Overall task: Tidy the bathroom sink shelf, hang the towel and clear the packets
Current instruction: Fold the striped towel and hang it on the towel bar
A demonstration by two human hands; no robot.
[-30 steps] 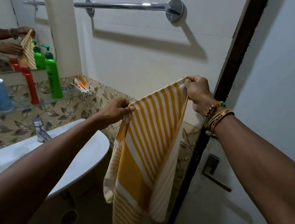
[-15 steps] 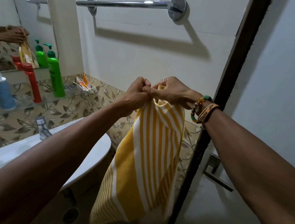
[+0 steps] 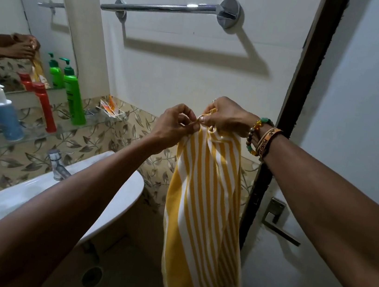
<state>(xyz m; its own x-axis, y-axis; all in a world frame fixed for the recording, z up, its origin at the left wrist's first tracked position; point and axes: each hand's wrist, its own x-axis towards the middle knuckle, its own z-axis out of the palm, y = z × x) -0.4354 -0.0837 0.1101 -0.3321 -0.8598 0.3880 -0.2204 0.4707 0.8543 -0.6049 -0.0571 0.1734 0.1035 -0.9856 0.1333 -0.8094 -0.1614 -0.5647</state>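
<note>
1. Far left: a mirror (image 3: 27, 11) reflects both hands and some of the bottles.
2. On the glass shelf (image 3: 36, 137) under it, three bottles stand upright. From left to right they are a blue bottle (image 3: 8, 119) with a white pump, a red bottle (image 3: 44, 111) and a green bottle (image 3: 74, 100) with a green pump.
3. At the right end of the same shelf lie the packets (image 3: 110, 108), orange and white, near the wall corner. We cannot count them.
4. Below the shelf: a chrome tap (image 3: 57, 166) on a white sink (image 3: 129, 183).
5. High on the wall, a chrome towel rail (image 3: 163, 8), bare.
6. The left hand (image 3: 173, 126) has its fingers curled, with thumb and fingertips pinching the top edge of the towel (image 3: 205, 194).
7. The towel is yellow with white stripes. It is bunched at the top and hangs straight down from the two hands. It is well below the rail, right of the sink, and not yet on the rail.
8. The right hand (image 3: 227, 118) touches the left, its fingers closed round the gathered top of the towel. There are beaded and orange bracelets (image 3: 261, 138) on the wrist.
9. Far right: a dark door frame (image 3: 296, 104) and a metal door handle (image 3: 278, 220).
</note>
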